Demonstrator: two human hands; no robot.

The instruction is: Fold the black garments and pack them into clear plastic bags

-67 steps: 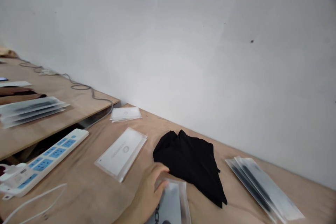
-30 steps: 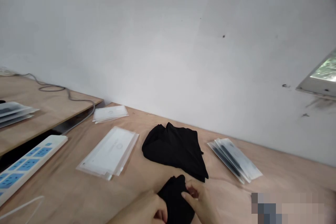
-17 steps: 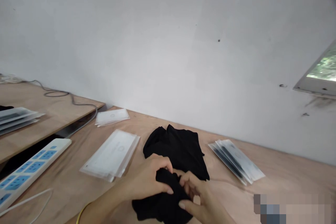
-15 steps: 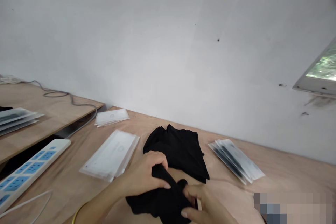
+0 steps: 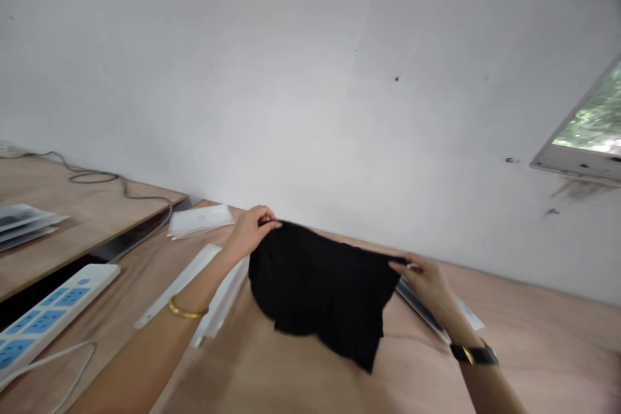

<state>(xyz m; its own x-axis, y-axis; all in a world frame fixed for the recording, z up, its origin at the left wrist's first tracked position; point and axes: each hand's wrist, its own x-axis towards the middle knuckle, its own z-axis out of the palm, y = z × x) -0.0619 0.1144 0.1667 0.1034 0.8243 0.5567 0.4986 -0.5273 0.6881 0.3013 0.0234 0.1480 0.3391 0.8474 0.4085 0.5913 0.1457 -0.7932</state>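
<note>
A piece of black fabric (image 5: 320, 284), likely a garment but of a kind I cannot make out, hangs stretched between my two hands. Its upper left corner is pinched by my left hand (image 5: 255, 228), which wears a gold bangle. At the upper right corner, my right hand (image 5: 421, 279) grips the edge between thumb and fingers. The lower edge hangs unevenly in front of the wooden table. Whether other black cloth lies behind it is hidden.
Frosted plastic bags (image 5: 223, 301) lie under my left forearm, with more bags (image 5: 201, 220) by the wall. Dark-filled bags (image 5: 422, 310) are partly behind my right hand. A power strip (image 5: 58, 317) and a white cable (image 5: 80, 375) sit at left. A gap separates the second table (image 5: 97, 207).
Both hands have moved up and apart, spreading the bunched black fabric into a stretched, hanging piece. The black cloth that lay farther back is now out of sight behind it.
</note>
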